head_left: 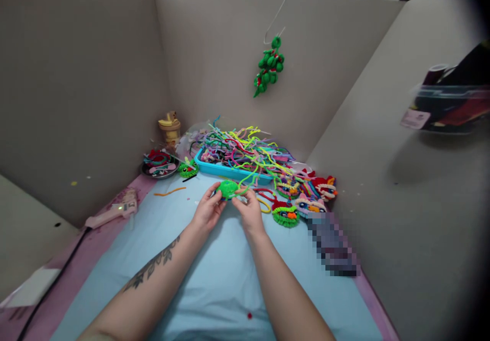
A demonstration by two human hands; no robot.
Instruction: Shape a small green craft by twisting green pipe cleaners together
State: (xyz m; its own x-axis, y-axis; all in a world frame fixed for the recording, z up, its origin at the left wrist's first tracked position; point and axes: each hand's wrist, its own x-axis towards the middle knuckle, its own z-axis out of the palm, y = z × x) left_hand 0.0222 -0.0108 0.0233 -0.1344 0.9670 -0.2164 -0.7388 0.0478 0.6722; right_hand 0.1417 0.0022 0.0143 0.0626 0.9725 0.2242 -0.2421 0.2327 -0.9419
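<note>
My left hand (207, 210) and my right hand (249, 209) meet over the light blue mat (214, 279) and together hold a bright green coiled pipe-cleaner disc (228, 188). A loose green strand runs from the disc up to the right, toward the blue tray (214, 168) heaped with coloured pipe cleaners. Finished pipe-cleaner figures (302, 198) in green, red and orange lie just right of my right hand.
A pink glue gun (115, 211) with a black cord rests at the left edge. A round dish (158, 166) of scraps and a small yellow figure (169, 126) stand at the back left. A green pipe-cleaner ornament (269, 66) hangs on the back partition. Grey partitions enclose the table.
</note>
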